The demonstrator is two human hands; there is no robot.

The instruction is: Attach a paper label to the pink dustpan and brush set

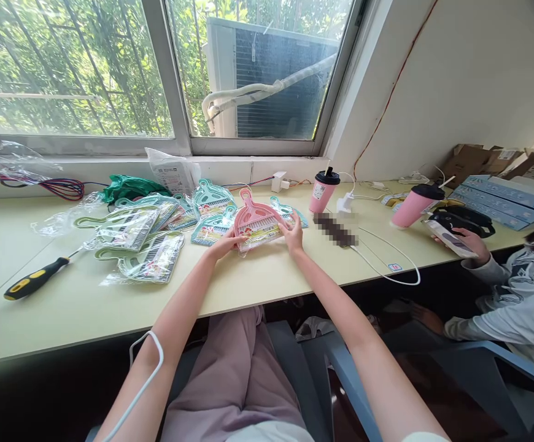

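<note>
Between my two hands is a pink mini dustpan-and-brush set in clear wrapping, tilted up above the table. My left hand grips its lower left edge with closed fingers. On the opposite side, my right hand pinches its right edge between thumb and fingers. Just behind lie turquoise dustpan sets, partly hidden by the pink one. Green dustpan sets in plastic are heaped to the left. A yellow-and-black screwdriver lies beside that heap, its tip hidden by the packages.
The pale table runs under a window. A pink lidded cup and white cable are at right, near a blurred-out object. Another person's hand holds a phone near a second pink cup. Blue boxes stand beyond.
</note>
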